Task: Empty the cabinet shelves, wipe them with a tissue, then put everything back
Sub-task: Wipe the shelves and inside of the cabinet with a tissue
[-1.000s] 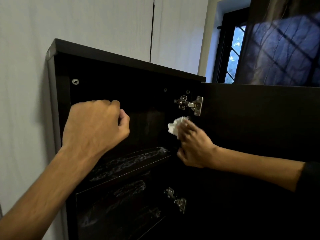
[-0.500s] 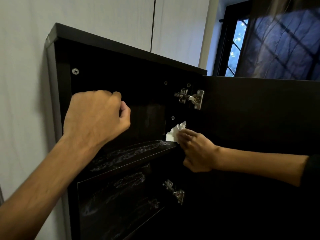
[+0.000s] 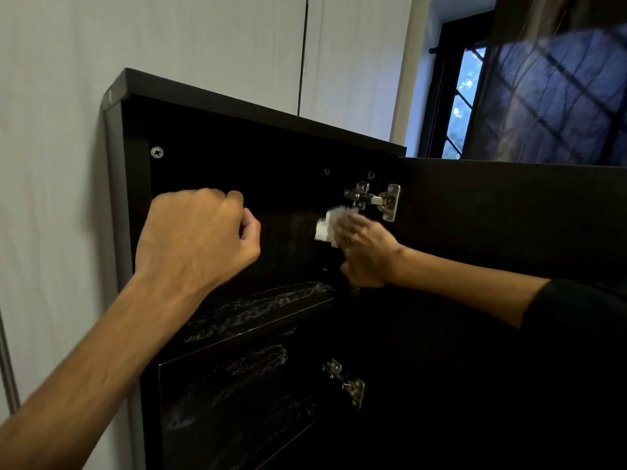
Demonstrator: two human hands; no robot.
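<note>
A dark wall cabinet (image 3: 258,106) hangs open, and I see nothing on its shelves. My right hand (image 3: 366,252) holds a crumpled white tissue (image 3: 327,227) against the inner right side of the top compartment, just below the upper metal hinge (image 3: 376,200). My left hand (image 3: 200,235) is raised in front of the top compartment with its fingers curled into a fist, holding nothing that I can see. The upper shelf (image 3: 264,310) below both hands carries streaky wipe marks. A lower panel (image 3: 237,385) shows the same streaks.
The open cabinet door (image 3: 509,215) stretches to the right, held by the upper hinge and a lower hinge (image 3: 346,381). A pale wall (image 3: 51,164) lies left of the cabinet. A barred window (image 3: 464,103) and a dark reflective panel (image 3: 559,96) sit at the upper right.
My right hand has moved the tissue up from the shelf's right end to just under the upper hinge. My left fist has stayed in place.
</note>
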